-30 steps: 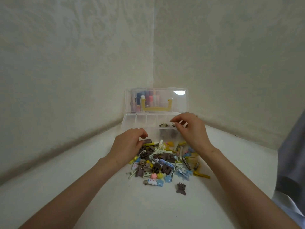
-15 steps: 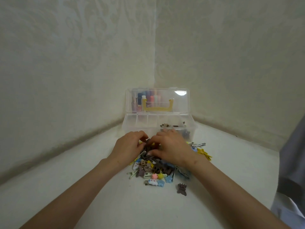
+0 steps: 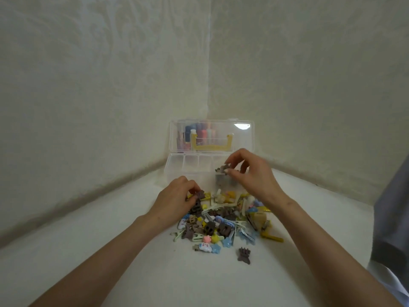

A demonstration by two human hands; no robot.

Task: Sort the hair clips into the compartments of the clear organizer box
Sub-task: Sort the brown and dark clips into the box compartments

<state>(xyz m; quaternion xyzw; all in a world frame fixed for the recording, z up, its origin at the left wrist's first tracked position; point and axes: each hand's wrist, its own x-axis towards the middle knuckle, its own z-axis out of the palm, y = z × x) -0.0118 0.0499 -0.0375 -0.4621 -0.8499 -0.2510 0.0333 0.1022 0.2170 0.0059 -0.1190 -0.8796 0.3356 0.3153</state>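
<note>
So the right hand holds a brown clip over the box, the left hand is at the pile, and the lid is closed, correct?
Not quite: the lid stands open, upright behind the box, as the head view shows. The rest holds: the right hand pinches a brown clip over the box, and the left hand is at the pile.

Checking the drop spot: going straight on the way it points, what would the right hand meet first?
Probably the clear organizer box: the right hand, pinching a brown clip, points forward-left over its open compartments, toward the raised lid behind. Depth is unclear.
</note>
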